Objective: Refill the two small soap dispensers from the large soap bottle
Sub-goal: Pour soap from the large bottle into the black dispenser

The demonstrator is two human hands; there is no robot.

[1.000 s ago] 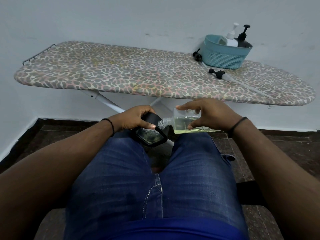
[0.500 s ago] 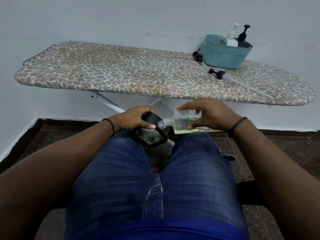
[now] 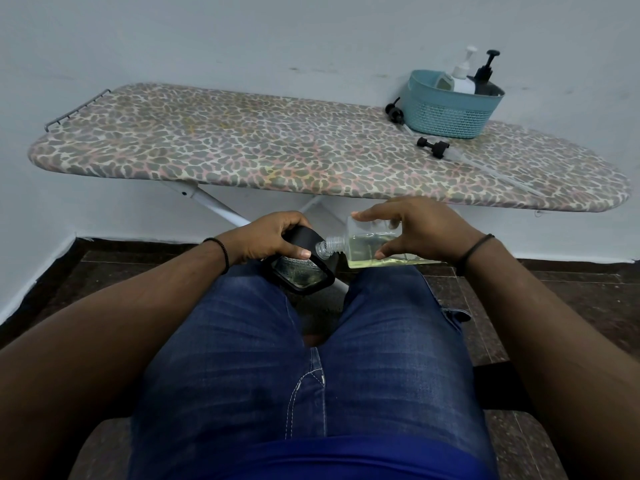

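The person sat with both hands held over the knees in blue jeans. The left hand [image 3: 268, 239] gripped a small black-framed square soap dispenser [image 3: 300, 271], fingers curled round its top. The right hand [image 3: 420, 230] pinched a large clear plastic soap bottle [image 3: 365, 245] of pale yellow liquid, tipped on its side, its open neck touching the dispenser. On the leopard-print ironing board [image 3: 242, 147] stood a teal plastic basket [image 3: 450, 110], with two loose black pump heads [image 3: 433, 147] just beside it.

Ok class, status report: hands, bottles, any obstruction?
Left hand grips black dispenser. Right hand holds clear bottle tipped, neck at dispenser. Nothing blocking.
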